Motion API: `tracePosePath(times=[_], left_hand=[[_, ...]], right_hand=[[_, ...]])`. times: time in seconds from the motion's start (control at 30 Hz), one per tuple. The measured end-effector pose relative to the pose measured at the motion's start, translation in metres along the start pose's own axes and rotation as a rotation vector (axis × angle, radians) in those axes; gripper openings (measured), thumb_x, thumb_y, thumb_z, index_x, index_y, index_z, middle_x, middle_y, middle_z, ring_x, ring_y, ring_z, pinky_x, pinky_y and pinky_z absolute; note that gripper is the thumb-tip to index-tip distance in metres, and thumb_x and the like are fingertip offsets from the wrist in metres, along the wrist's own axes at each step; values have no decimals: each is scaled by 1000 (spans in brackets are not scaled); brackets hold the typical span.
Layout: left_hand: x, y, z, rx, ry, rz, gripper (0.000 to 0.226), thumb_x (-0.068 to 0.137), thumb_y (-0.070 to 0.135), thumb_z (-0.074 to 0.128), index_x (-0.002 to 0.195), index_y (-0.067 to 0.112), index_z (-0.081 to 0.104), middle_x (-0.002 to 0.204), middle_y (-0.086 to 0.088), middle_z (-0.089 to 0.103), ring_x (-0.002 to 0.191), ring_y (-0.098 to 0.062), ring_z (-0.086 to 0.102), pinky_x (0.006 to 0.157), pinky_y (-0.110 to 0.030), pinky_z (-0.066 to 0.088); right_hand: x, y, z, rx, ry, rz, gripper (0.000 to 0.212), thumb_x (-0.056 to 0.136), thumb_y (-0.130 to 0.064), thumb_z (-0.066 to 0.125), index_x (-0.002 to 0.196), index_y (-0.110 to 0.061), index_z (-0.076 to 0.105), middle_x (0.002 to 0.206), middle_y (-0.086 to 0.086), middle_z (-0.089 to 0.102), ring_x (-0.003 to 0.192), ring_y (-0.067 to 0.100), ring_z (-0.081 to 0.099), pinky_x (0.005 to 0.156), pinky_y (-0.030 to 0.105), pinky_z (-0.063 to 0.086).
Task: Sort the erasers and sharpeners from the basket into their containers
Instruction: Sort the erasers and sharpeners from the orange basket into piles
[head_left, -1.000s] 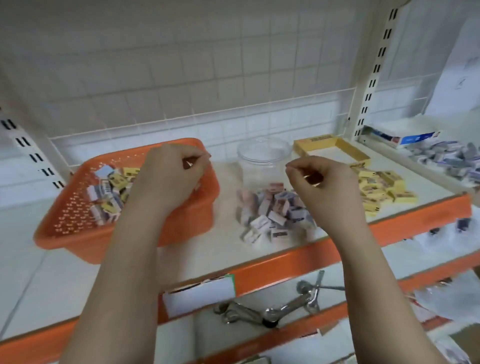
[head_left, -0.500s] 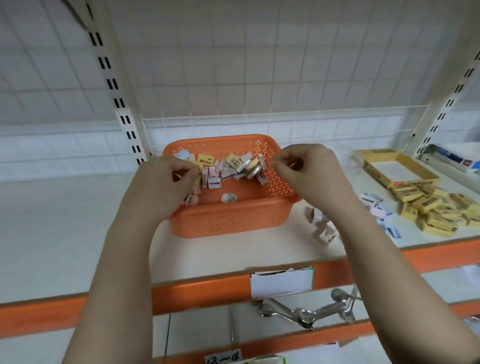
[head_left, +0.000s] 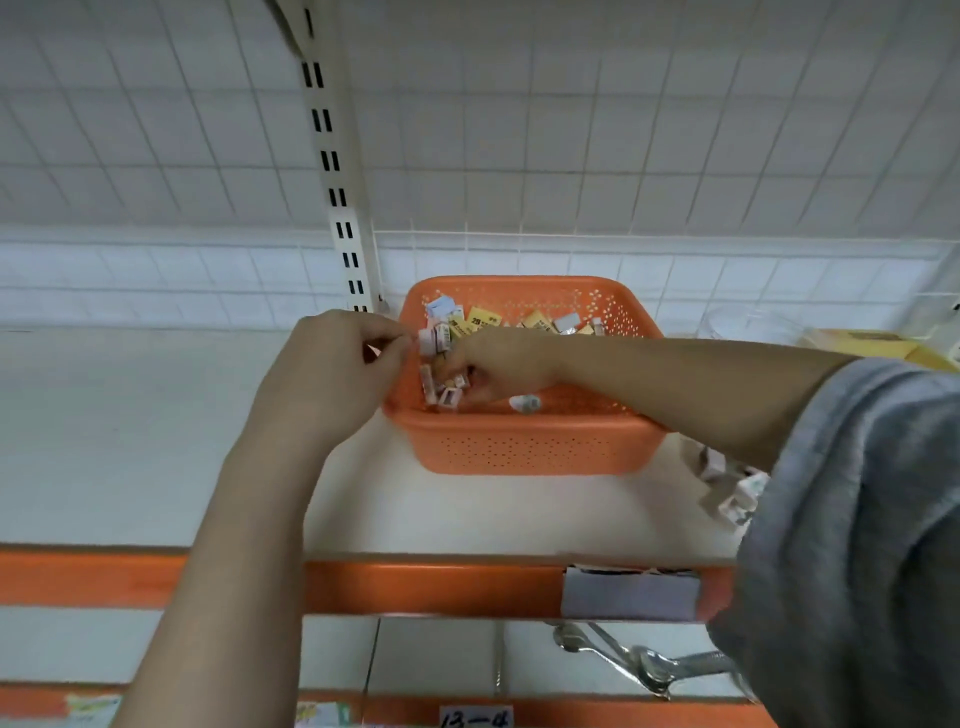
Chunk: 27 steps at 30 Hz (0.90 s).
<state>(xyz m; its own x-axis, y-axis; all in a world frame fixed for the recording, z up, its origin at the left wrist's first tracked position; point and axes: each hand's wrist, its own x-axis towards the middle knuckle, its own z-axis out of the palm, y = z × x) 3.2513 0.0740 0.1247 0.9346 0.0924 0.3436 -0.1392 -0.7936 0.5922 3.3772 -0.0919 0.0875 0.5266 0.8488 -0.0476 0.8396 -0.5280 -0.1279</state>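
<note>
Both hands worked at the perforated orange plastic basket (head_left: 524, 447) on the white shelf (head_left: 130, 441).

The left hand (head_left: 332, 374) pinched a small wrapped eraser (head_left: 434, 339) over the basket's left rim; the right hand (head_left: 493, 364) reached inside, fingers curled among the boxy pieces, its grasp unclear. Bare shelf lay open to the left.

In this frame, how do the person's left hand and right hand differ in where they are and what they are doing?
The left hand is raised at the left rim of the orange perforated plastic basket, while the right hand reaches down inside it. The left hand pinches a small pale wrapped piece at its fingertips; the right hand's fingers are curled among loose pieces on the basket floor, and whether it grips one is unclear. Both forearms are bare.
</note>
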Motion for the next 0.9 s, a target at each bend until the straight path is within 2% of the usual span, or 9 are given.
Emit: tracePosePath(times=[0.13,0.3,0.37,0.43,0.5,0.6,0.67,0.77,0.9], left_hand=[[-1,-8,-5,-22,43,-21,18,91,21,57,94,25,74,84,13,68,82,-9,61,73,-24,41],[3,-13,-2,-26,49,-8,18,91,20,57,97,22,74,82,15,63,81,-9,59,74,-22,39],[7,-12,-1,-27,44,10,19,91,20,56,98,21,74,86,13,66,82,-9,59,74,-22,38],[14,-10,0,-21,34,41,19,92,21,56,99,21,74,90,11,68,83,-9,59,74,-21,39],[23,-8,3,-7,7,77,19,92,22,56,98,22,74,93,11,69,82,-7,59,72,-21,39],[41,0,16,34,-70,138,19,92,21,55,96,18,74,93,7,69,83,-11,60,74,-24,45],[59,8,30,81,-173,191,20,92,20,55,91,12,74,92,-2,72,85,-19,64,79,-32,51],[91,20,56,229,-374,303,18,91,20,57,96,14,74,98,2,71,86,-14,64,82,-33,53],[120,27,86,421,-563,387,20,88,25,64,106,19,70,102,6,70,87,-12,64,71,-28,51]], right_hand=[[8,3,11,10,3,-22,23,84,-13,66,107,-11,69,104,-1,66,82,3,46,67,5,27],[11,10,15,-58,-39,41,21,86,-16,64,107,-13,68,103,3,62,87,11,49,77,23,40],[8,9,12,-77,-81,58,17,88,-17,62,103,-11,68,96,3,60,88,16,53,77,28,44],[-3,7,0,-6,-118,134,15,88,-21,65,98,-10,66,92,-1,62,86,16,54,71,22,43],[-22,9,-20,102,-90,264,23,84,-27,70,99,-11,66,97,-4,65,88,14,57,73,20,43],[-67,9,-45,203,165,451,29,78,-37,74,97,-16,69,95,-4,70,85,13,63,74,26,48],[-98,-2,-48,227,368,539,27,77,-40,74,91,-18,70,88,-8,69,80,4,61,71,18,46],[-132,-31,-34,309,677,626,17,79,-36,73,85,-20,70,77,-16,64,66,-8,55,61,6,38],[-155,-72,-11,582,1048,706,5,82,-32,71,79,-28,68,66,-17,65,51,1,50,46,10,38]])
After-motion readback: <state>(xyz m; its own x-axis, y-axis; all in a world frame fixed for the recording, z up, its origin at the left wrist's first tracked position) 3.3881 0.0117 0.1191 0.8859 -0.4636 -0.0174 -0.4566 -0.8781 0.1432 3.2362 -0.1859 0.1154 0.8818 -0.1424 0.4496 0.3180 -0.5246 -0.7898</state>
